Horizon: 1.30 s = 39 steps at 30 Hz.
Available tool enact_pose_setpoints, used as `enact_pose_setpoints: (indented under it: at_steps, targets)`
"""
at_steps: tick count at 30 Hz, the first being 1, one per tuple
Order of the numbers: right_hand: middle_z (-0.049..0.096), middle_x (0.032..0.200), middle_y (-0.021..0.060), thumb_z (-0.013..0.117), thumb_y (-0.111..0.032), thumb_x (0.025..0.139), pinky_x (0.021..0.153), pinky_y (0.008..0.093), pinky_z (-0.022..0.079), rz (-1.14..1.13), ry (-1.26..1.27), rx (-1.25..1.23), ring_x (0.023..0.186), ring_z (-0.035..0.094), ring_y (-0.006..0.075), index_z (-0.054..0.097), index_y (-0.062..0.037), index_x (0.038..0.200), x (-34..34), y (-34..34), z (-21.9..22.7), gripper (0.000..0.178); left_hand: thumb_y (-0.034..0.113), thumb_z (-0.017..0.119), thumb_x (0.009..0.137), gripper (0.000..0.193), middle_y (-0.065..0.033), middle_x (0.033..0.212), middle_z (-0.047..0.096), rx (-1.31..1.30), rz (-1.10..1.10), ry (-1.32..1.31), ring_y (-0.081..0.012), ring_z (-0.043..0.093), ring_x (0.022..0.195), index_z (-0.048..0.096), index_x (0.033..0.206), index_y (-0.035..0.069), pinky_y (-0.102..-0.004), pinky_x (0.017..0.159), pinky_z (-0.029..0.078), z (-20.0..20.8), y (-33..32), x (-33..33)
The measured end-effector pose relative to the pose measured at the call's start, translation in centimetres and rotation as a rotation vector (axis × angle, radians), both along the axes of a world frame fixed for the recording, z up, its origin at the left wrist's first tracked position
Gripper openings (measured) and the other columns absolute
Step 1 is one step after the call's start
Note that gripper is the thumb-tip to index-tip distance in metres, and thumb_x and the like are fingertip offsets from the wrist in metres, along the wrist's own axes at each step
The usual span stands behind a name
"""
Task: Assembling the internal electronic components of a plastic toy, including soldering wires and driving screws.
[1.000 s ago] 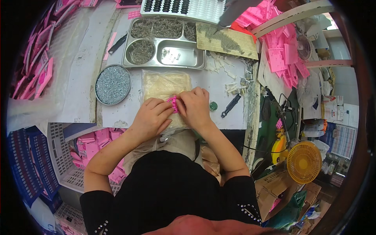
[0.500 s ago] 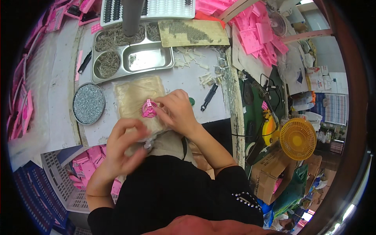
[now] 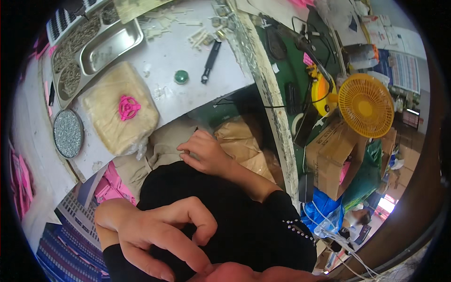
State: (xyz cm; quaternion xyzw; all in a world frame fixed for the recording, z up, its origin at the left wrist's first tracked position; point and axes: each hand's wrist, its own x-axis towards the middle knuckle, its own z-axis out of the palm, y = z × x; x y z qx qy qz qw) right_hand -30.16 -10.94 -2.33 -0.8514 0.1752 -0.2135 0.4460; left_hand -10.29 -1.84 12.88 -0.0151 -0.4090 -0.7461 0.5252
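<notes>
A pink plastic ring-shaped part point(image 3: 128, 108) lies on a tan pad wrapped in clear plastic point(image 3: 105, 124), and neither of my hands touches it. My left hand point(image 3: 162, 230) is raised close in front of my body, its fingers apart and bent, with nothing visible in them. Over my lap, just off the table's front edge, my right hand point(image 3: 203, 152) hangs with loosely curled, parted fingers; it appears to hold nothing. A round dish of small silvery pieces point(image 3: 68, 134) stands left of the pad. Behind the pad is a metal compartment tray point(image 3: 110, 44) with many small metal pieces.
A black-handled tool point(image 3: 211, 62) and a green round piece point(image 3: 181, 77) lie on the white table point(image 3: 183, 101). White plastic pieces point(image 3: 199, 37) are scattered at the back. To the right are a yellow fan point(image 3: 365, 105) and a cardboard box point(image 3: 333, 150). Pink parts point(image 3: 112, 185) sit below the table's left front.
Both hands have left the pink part and pad. My left hand came back toward my body; my right moved down over my lap. The view has swung to the right.
</notes>
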Motion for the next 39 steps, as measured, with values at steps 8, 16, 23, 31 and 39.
enact_pose_setpoints:
  at_steps: [8, 16, 23, 31, 39]
  targets:
    - [0.064, 0.077, 0.0037, 0.079, -0.010, 0.082, 0.075, 0.0385, 0.048, -0.025, -0.085, 0.044, 0.078, 0.059, 0.0254, 0.070, -0.0090, 0.096, -1.4, 0.5, -1.6, 0.016, 0.026, 0.068, 0.097, 0.036, -0.0157, 0.125, 0.038, 0.128, -0.150, 0.034, -0.0338, 0.045, 0.110, 0.066, 0.121, -0.001, -0.0539, 0.100, 0.038, 0.9, -1.8, -3.2]
    - [0.063, 0.078, 0.0055, 0.076, -0.013, 0.084, 0.077, 0.0402, 0.047, 0.028, -0.072, 0.025, 0.081, 0.060, 0.0271, 0.070, -0.0088, 0.096, -1.0, 0.4, -1.6, 0.014, 0.029, 0.072, 0.092, 0.035, -0.0153, 0.120, 0.043, -0.011, 0.138, -0.127, -0.0319, 0.046, 0.109, 0.069, 0.113, 0.002, -0.0494, 0.098, 0.040, 0.1, -0.5, -2.3]
    - [0.066, 0.080, 0.0078, 0.074, -0.013, 0.085, 0.075, 0.0432, 0.049, 0.108, -0.060, 0.076, 0.081, 0.061, 0.0307, 0.070, -0.0065, 0.093, 0.4, 0.5, -2.7, 0.012, 0.009, 0.060, 0.096, 0.044, -0.0189, 0.140, 0.052, 0.255, 1.708, -1.121, -0.0260, 0.055, 0.119, 0.050, 0.137, -0.006, -0.0425, 0.109, 0.040, -5.5, 9.9, 12.3]
    - [0.066, 0.080, 0.0070, 0.073, -0.012, 0.086, 0.071, 0.0406, 0.051, 0.139, -0.042, 0.065, 0.081, 0.062, 0.0280, 0.069, -0.0056, 0.093, 1.5, -0.8, -1.4, 0.010, 0.033, 0.063, 0.100, 0.052, -0.0232, 0.142, 0.056, 0.428, 1.677, -2.699, -0.0420, 0.055, 0.127, 0.054, 0.144, 0.008, -0.0474, 0.109, 0.042, -15.9, 28.6, 33.9]
    - [0.066, 0.082, 0.0081, 0.072, -0.014, 0.089, 0.070, 0.0417, 0.049, 0.153, -0.023, 0.057, 0.080, 0.060, 0.0284, 0.069, -0.0053, 0.094, 1.8, -1.3, -1.7, 0.010, 0.038, 0.063, 0.096, 0.060, -0.0300, 0.138, 0.056, 1.004, 1.249, -2.813, -0.0441, 0.053, 0.129, 0.054, 0.141, 0.000, -0.0496, 0.109, 0.042, -24.7, 34.9, 44.0]
